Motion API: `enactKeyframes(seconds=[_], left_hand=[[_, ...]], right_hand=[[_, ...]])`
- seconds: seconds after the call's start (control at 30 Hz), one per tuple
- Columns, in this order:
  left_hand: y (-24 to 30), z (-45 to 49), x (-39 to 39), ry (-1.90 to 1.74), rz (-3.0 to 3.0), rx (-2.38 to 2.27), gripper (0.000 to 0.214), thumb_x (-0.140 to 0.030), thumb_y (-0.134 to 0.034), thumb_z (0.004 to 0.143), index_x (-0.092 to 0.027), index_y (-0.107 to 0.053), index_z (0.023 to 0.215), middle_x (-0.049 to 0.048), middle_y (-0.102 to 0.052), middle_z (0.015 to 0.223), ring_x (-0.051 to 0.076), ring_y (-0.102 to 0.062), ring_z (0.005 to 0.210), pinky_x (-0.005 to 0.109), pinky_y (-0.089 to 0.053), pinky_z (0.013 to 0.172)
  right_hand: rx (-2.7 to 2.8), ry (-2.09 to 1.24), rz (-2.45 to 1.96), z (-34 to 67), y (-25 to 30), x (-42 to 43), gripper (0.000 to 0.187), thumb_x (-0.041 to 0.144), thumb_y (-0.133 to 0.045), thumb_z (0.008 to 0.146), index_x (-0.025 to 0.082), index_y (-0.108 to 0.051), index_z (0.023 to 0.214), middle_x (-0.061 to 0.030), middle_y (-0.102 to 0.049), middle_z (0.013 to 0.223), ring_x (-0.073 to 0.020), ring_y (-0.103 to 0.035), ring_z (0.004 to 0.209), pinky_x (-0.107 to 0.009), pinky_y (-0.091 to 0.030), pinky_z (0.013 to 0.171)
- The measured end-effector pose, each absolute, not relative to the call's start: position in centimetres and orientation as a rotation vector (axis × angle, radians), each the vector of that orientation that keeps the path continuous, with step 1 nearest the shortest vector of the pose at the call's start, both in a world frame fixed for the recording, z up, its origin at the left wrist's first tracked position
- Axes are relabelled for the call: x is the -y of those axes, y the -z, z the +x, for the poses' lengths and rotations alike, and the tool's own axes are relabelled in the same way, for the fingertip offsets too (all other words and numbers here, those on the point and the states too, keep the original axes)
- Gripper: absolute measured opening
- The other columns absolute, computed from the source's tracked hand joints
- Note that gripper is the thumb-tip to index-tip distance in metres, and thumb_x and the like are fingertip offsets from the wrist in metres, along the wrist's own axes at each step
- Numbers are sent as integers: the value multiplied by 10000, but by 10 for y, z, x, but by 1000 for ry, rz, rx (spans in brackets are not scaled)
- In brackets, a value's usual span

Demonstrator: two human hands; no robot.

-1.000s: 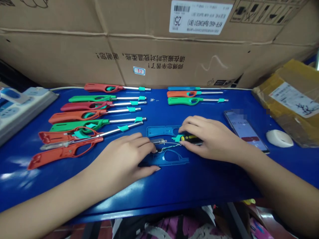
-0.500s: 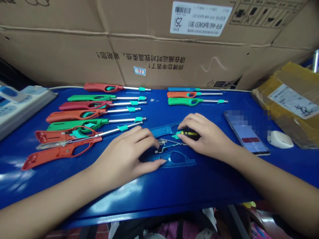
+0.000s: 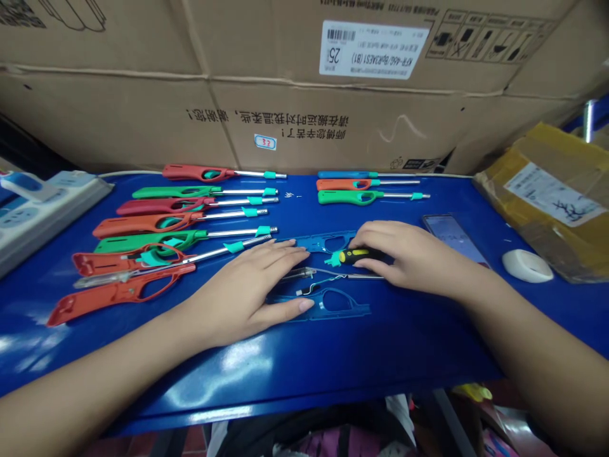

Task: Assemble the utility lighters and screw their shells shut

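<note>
My left hand (image 3: 257,285) lies nearly flat with its fingers stretched out over an opened blue lighter. Its thumb rests on the lower blue shell half (image 3: 340,303), and its fingertips reach the upper blue shell half (image 3: 323,244). Between the halves lie the metal tube (image 3: 365,277), a thin wire (image 3: 328,279) and small inner parts, partly under the hand. A black and yellow screwdriver handle (image 3: 354,255) sits between the thumb and fingers of my right hand (image 3: 399,254); its shaft is not visible. The teal trigger piece (image 3: 334,259) touches or adjoins the handle's left end.
Several long-nosed lighters (image 3: 162,206) are rowed at the left, with an opened orange-red one (image 3: 128,289) nearest. Beyond my hands are more lighters (image 3: 345,184) and tiny screws (image 3: 289,195). A phone (image 3: 450,231), white mouse (image 3: 527,265), taped parcel (image 3: 547,190) and power strip (image 3: 52,203) flank them.
My right hand has slid right along the screwdriver handle, showing more of it and the tube. My left fingers have straightened and flattened. The view has shifted slightly.
</note>
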State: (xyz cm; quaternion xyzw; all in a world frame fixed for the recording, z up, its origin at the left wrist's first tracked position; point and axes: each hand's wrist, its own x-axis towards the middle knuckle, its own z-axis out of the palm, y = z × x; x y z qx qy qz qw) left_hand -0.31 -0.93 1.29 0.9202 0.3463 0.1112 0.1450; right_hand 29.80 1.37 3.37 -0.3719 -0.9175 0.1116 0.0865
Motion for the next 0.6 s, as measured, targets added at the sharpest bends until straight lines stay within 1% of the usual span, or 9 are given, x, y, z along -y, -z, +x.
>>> enactKeyframes(seconds=[0.1,0.2,0.27,0.33,0.43,0.5,0.6], left_hand=[[-16,-4,8,-356,2647,-1032,663,-610,-526,969,-165,-500,1460,146,-561,1489,337,-480,1413,585,-392,1172],[-16,-2,9,-445,2656,-1025,582,-555,-573,961,-176,-545,1403,138,-589,1439,320,-508,1359,536,-434,1130],[-16,0,11,-507,2661,-996,469,-465,-589,972,-185,-583,1348,121,-633,1349,289,-558,1262,483,-472,1069],[-15,0,13,-563,2663,-970,349,-361,-583,985,-187,-624,1284,102,-668,1231,254,-594,1137,436,-492,998],[-16,0,14,-623,2667,-946,219,-253,-562,990,-187,-678,1164,78,-677,1091,222,-583,1002,398,-490,918],[-18,-1,14,-631,2670,-945,175,-220,-555,987,-189,-697,1086,70,-669,1046,215,-560,956,385,-481,874],[-18,-2,11,-595,2678,-957,161,-205,-553,979,-192,-708,1020,68,-660,1024,217,-545,932,386,-473,849]], right_hand=[[2757,-285,-1109,299,-33,-14,162,266,-575,972,190,-642,1099,-87,-678,1076,-240,-628,991,-396,-488,879],[2774,-214,-1147,300,-34,-12,212,224,-576,943,206,-630,1147,-95,-667,1121,-254,-620,1021,-412,-476,880],[2753,-178,-1152,299,-34,-10,247,217,-576,935,216,-623,1177,-101,-658,1157,-259,-612,1045,-416,-465,888],[2717,-161,-1145,294,-32,-8,255,256,-585,949,221,-616,1200,-102,-654,1180,-262,-604,1065,-422,-451,910],[2701,-193,-1115,287,-26,-7,254,316,-584,984,222,-606,1219,-91,-657,1185,-252,-597,1084,-421,-422,949],[2692,-234,-1092,284,-21,-8,215,310,-584,994,218,-608,1186,-72,-669,1151,-233,-598,1066,-402,-407,943],[2649,-271,-1101,282,-15,-10,102,272,-595,987,212,-619,1067,-50,-687,1068,-218,-597,1023,-378,-392,906]])
